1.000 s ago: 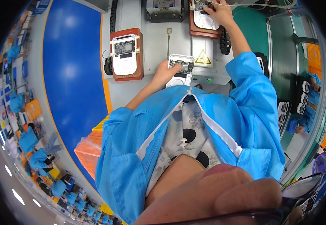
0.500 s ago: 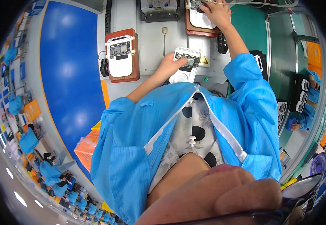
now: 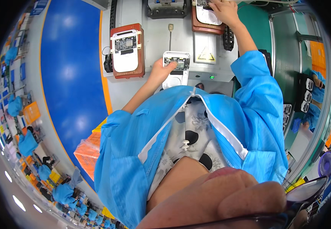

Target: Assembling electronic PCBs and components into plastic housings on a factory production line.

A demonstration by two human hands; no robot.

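Observation:
My left hand [image 3: 161, 72] is closed round the left side of a white plastic housing [image 3: 179, 81] held near my waist, thumb over the green and black circuit board [image 3: 180, 65] inside it. Farther off at the upper right, my right hand [image 3: 226, 13] is closed at the edge of a second white housing [image 3: 206, 16], which lies on a red-brown fixture block [image 3: 207, 29]. Its fingertips are partly cut off by the picture's top edge. At the left, a third white housing [image 3: 126, 62] with an exposed board rests on another red-brown fixture block [image 3: 137, 71].
A dark metal fixture [image 3: 167, 12] stands between the blocks, with a short cable connector [image 3: 170, 27] on the grey bench. A warning label [image 3: 206, 53] and a lit green button [image 3: 211, 77] are nearby. Right, a co-worker's sleeve [image 3: 318, 94] shows beside a black tray of housings [image 3: 301, 93].
My left hand and its housing have moved left, and the housing now stands straighter. My right hand stays at the right fixture. The view has shifted slightly.

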